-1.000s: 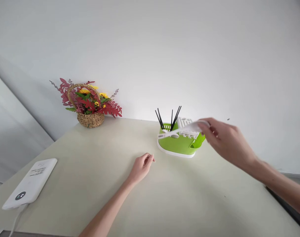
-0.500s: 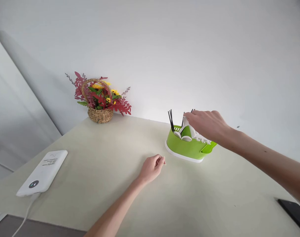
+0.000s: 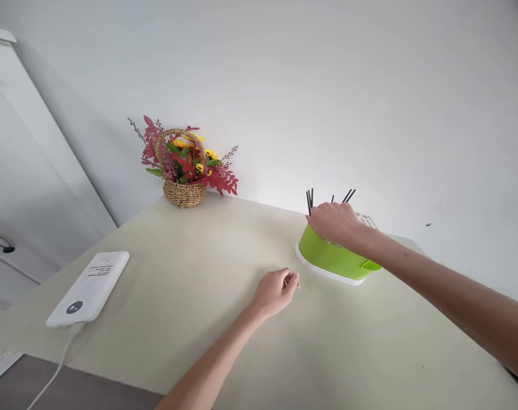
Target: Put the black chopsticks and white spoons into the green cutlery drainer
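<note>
Right hand (image 3: 336,224) atop green holder (image 3: 327,257), covering its top.

A holder (image 3: 333,259) is set on the table (image 3: 199,267) toward its far right part, close to the wall (image 3: 327,85) behind. Thin sticks (image 3: 310,200) are stood upright in the holder, at its rear. The right hand (image 3: 336,223) is laid over the top of the holder, before the sticks. The left hand (image 3: 276,291) is rested on the table, before and to the left of the holder, near it but apart. A flower basket (image 3: 183,171) is placed at the far edge of the table against the wall, well left of the holder. A flat device (image 3: 90,287) is laid at the left edge of the table, well apart from both hands, and a cable (image 3: 54,373) is led from its near end down past the table edge. A door (image 3: 24,171) is seen left of the table.
</note>
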Action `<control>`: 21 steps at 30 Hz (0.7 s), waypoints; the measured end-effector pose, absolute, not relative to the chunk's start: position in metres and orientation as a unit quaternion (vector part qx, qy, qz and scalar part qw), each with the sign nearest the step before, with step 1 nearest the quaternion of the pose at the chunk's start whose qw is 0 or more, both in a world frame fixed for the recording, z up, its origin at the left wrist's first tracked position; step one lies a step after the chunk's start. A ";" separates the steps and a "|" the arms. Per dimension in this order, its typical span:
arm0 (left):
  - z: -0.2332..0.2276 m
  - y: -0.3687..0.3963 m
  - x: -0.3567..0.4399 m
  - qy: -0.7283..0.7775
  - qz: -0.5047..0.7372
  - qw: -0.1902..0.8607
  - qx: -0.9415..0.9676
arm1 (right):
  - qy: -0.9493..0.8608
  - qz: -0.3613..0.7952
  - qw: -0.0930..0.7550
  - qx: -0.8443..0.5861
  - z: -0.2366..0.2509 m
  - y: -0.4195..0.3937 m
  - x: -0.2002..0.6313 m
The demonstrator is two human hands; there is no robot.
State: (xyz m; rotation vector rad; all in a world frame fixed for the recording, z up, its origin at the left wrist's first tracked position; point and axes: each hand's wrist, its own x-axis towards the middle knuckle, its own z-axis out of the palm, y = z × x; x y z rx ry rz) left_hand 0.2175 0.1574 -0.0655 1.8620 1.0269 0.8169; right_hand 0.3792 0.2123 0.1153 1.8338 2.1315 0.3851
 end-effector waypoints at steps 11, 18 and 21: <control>-0.071 0.158 0.220 0.404 0.336 0.402 0.750 | 0.705 0.180 -0.132 0.673 0.107 0.193 0.442; -0.070 0.157 0.219 0.408 0.336 0.392 0.753 | 0.603 0.042 -0.161 0.780 0.063 0.185 0.494; -0.069 0.156 0.218 0.409 0.333 0.393 0.753 | 0.593 0.026 -0.155 0.789 0.057 0.187 0.513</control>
